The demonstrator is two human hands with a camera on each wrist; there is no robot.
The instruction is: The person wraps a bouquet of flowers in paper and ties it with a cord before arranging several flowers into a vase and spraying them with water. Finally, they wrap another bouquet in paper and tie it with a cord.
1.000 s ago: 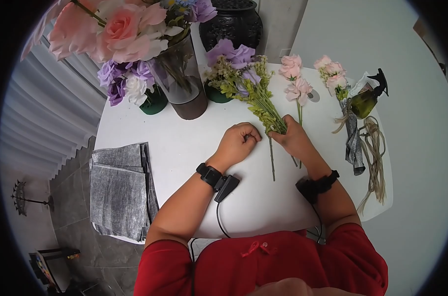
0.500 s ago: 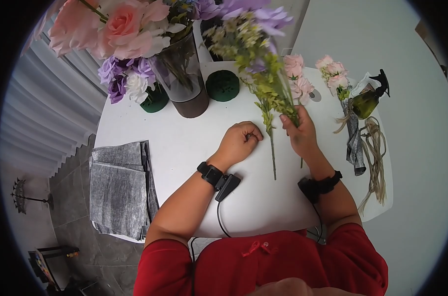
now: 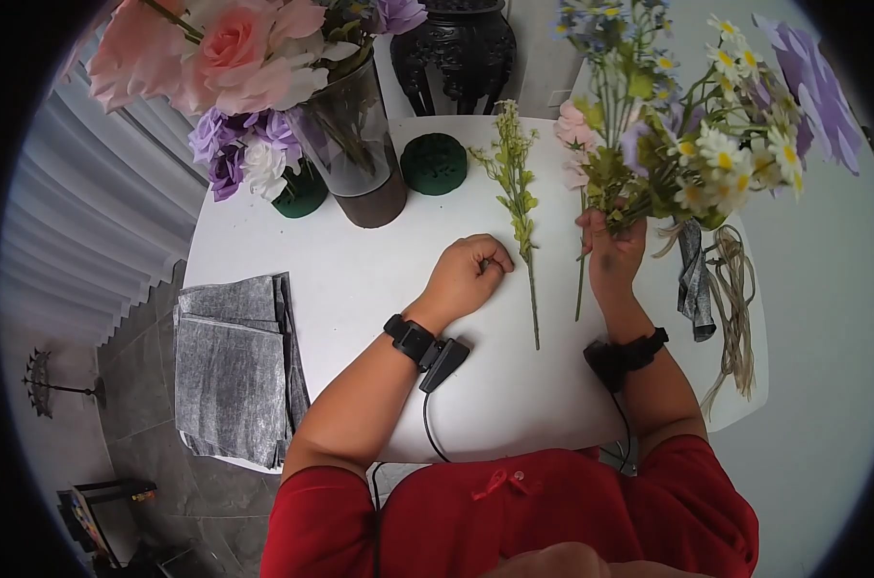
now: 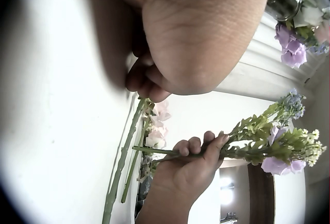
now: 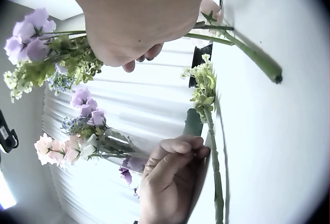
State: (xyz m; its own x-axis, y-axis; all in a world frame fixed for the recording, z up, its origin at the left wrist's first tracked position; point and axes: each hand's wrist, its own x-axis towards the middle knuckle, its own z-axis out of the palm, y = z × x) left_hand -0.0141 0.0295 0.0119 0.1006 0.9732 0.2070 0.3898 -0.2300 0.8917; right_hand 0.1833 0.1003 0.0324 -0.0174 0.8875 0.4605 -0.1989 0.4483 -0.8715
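Note:
My right hand [image 3: 617,255] grips a bunch of flowers [image 3: 716,159] by the stems, raised over the table's right side. It has large purple blooms, yellow-centred white daisies, small blue flowers and green leaves; the left wrist view shows the stem ends poking out below the fist. My left hand [image 3: 468,276] rests on the white table with fingers loosely curled, holding nothing. Just right of its fingertips lies a single leafy green stem [image 3: 521,226] topped with tiny pale blossoms. Beside the right hand a pink flower stem [image 3: 580,275] lies partly hidden behind the bunch.
A tall glass vase [image 3: 355,144] of large pink roses stands back left, near a purple-and-white arrangement [image 3: 263,166] and a round green foam block [image 3: 434,164]. Grey sheets [image 3: 233,376] are stacked at left. A raffia bundle [image 3: 733,308] and a grey-wrapped bouquet [image 3: 694,284] lie at right.
My right hand has lifted the bunch off the table and carried it right and up, turning it, leaving one green stem lying behind. The left hand has stayed in place.

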